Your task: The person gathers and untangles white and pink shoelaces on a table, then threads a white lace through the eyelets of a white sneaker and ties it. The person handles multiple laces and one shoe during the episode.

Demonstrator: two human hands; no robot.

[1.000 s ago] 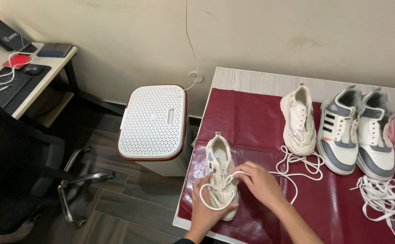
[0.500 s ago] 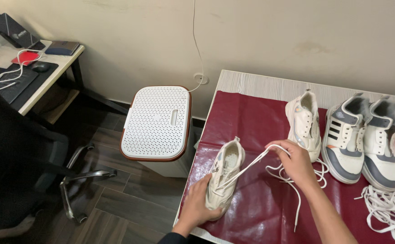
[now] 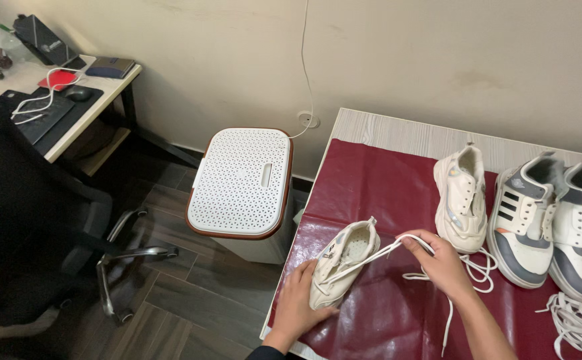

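Observation:
A small cream sneaker (image 3: pixel 345 260) lies tilted on the dark red cloth (image 3: pixel 377 180) near the table's left front corner. My left hand (image 3: pixel 299 303) grips its toe end. My right hand (image 3: pixel 443 261) pinches a white shoelace (image 3: pixel 371 257) that runs taut from the sneaker's eyelets up to my fingers; the lace's loose end (image 3: pixel 449 320) hangs down past my wrist. A matching cream sneaker (image 3: pixel 463 197) stands upright just behind my right hand.
A grey-and-white pair of sneakers (image 3: pixel 551 217) stands at the right, with loose white laces (image 3: pixel 581 323) in front. A white perforated bin lid (image 3: pixel 241 181) sits left of the table. An office chair (image 3: pixel 44 220) and a desk (image 3: pixel 57 100) are further left.
The sneaker has been tipped onto its side and turned. My right hand pulled the lace out to the right until it ran taut. The camera view shifted slightly left.

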